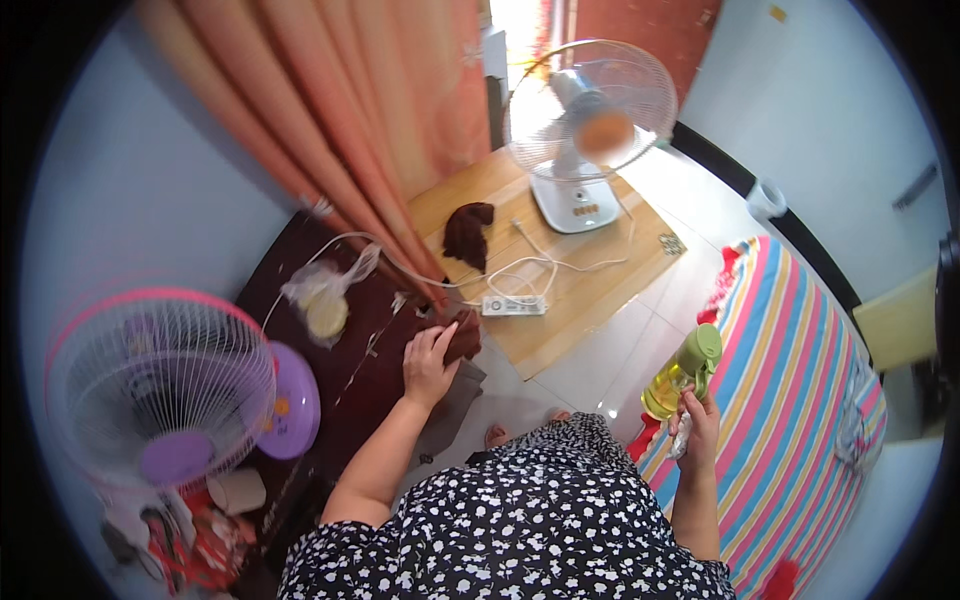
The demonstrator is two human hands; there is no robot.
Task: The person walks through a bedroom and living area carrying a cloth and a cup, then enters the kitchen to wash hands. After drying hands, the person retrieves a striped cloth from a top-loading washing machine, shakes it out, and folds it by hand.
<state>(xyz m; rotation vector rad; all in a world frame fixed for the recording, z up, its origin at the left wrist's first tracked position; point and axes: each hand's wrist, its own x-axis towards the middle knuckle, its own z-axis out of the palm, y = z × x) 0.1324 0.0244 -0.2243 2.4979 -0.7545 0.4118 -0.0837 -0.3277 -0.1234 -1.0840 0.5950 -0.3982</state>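
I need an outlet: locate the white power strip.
In the head view, the white power strip lies on the wooden tabletop, near its left edge, beyond and right of the left hand.

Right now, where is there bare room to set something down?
On the wooden table, along its near edge between the power strip and patterned corner; also the middle of the striped cover, right of the green bottle. Crowded: the lower left, where the pink-rimmed fan stands beside red clutter.

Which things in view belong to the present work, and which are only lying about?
In hand or touched:
- green-lidded bottle, in the right hand
- brown cloth, at the left hand

Lying about:
- second brown cloth
- power strip
- plastic bag
- white fan
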